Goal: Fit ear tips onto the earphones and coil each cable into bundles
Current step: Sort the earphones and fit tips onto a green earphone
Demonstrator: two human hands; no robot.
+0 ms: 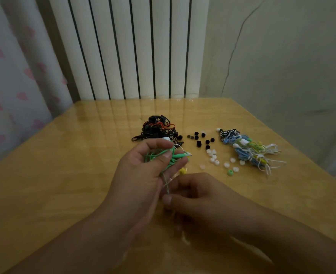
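Head view, looking down on a glossy yellow wooden table (64, 175). The left hand (143, 171) is raised over the table with its fingers and thumb curled round a loosely coiled green earphone cable (163, 155), the thumb pressing the loops against the fingers; a white earbud (166, 138) shows at the fingertips. One thin strand of that cable runs down to the right hand (193, 194), which pinches it between thumb and curled fingers just beside the left palm. A small yellow piece (183, 171) peeks out between the two hands. Farther back lies a tangled pile of black earphones (155, 129). Right of it are scattered black ear tips (199, 139), then white ear tips (214, 158) and a single green ear tip (230, 172). At the far right sits a heap of bundled blue, white and green earphones (250, 151).
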